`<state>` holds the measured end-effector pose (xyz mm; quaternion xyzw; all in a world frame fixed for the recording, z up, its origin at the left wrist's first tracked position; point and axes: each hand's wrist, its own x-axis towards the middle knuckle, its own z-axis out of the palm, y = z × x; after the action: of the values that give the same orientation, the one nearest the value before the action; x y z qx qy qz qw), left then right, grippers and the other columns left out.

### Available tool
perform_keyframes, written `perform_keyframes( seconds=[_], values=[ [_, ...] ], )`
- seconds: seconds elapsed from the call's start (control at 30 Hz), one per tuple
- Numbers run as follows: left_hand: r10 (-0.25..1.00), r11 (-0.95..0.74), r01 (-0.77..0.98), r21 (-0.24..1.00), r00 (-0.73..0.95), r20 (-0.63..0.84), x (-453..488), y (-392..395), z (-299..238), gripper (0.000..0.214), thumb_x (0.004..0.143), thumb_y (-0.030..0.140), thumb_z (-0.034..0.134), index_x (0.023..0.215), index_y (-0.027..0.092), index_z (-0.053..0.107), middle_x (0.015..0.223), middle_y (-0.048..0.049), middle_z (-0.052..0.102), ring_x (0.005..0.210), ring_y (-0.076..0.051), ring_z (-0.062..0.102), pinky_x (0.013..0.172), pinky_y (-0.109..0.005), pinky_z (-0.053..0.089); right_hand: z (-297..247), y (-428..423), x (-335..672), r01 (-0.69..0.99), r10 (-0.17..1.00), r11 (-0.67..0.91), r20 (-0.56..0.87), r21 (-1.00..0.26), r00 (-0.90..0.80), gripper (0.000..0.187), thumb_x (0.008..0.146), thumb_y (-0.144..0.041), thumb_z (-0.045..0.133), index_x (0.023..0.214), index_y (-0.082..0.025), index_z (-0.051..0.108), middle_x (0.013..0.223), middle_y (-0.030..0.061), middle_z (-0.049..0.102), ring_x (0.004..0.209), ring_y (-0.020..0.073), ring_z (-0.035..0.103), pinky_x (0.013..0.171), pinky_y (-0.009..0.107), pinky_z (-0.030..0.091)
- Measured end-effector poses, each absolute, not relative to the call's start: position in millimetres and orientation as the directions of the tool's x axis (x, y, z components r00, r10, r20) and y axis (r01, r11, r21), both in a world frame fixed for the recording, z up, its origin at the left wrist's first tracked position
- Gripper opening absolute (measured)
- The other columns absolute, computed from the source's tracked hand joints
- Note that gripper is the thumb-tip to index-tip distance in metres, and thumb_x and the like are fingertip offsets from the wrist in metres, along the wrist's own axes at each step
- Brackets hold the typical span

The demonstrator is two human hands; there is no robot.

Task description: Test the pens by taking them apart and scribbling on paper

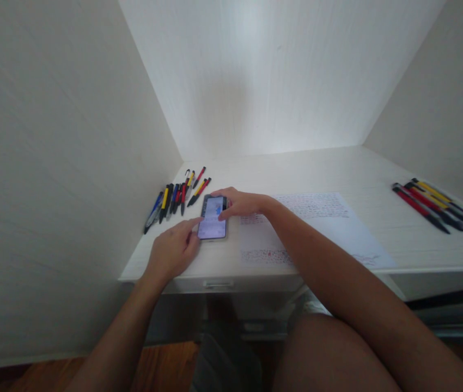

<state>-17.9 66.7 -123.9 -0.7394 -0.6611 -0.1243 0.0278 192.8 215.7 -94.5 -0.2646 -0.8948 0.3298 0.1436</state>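
Note:
A smartphone (pixel 212 226) with a lit screen lies face up on the white desk, towards its left side. My left hand (pixel 175 246) rests at the phone's left edge, its index finger stretched out to touch the screen's side and its thumb lower down. From the right, my right hand (pixel 239 202) reaches over the phone's upper end. Its fingers lie across the top edge and its thumb bends onto the screen, so the hand grips the phone. A sheet of paper (pixel 325 231) with dense handwriting lies beneath my right forearm.
Several pens (pixel 176 196) in black, red, yellow and blue lie by the left wall (pixel 92 163). More pens (pixel 433 204) lie at the desk's right. A back panel (pixel 272 98) closes off the desk. Below its front edge is a drawer handle (pixel 218 285).

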Motion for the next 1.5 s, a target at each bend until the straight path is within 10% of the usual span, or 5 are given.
perform_keyframes(
  seconds=[1.5],
  values=[
    [0.961, -0.160, 0.971, 0.175, 0.113, 0.254, -18.0, 62.6, -120.8, 0.046, 0.097, 0.032, 0.034, 0.134, 0.025, 0.062, 0.128, -0.0040, 0.068, 0.114, -0.026, 0.064, 0.094, -0.037, 0.048, -115.9, 222.3, 180.6, 0.506, 0.684, 0.616, 0.091, -0.604, -0.723, 0.101, 0.075, -0.054, 0.072, 0.157, -0.014, 0.029, 0.149, 0.0244, 0.043, 0.134, 0.0386, 0.047, 0.107, 0.052, 0.045]
  ],
)
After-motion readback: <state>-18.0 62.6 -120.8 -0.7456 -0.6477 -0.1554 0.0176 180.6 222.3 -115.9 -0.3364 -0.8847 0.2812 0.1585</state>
